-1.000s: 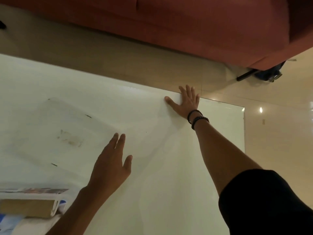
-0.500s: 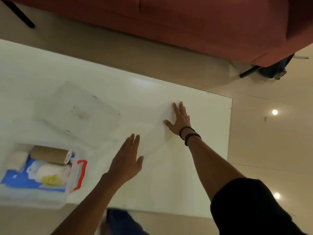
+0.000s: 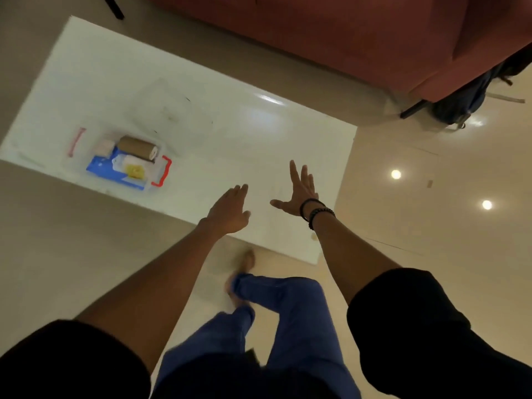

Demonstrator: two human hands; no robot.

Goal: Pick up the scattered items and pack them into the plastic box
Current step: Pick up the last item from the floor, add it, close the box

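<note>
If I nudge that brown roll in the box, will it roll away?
Probably not far. The brown roll lies on its side, so it could turn, but it sits inside the box, wedged among other packed items. It looks like soft wound material, likely light.

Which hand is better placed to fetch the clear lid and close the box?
Likely the left hand: the lid and box lie on its side of the table. The right hand is farther away. Both are open and empty.

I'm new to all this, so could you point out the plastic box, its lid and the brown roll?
plastic box (image 3: 164,171): head view, red handle on its right end.
lid (image 3: 172,110): head view, middle of the clear panel.
brown roll (image 3: 135,145): head view, middle of its side.
</note>
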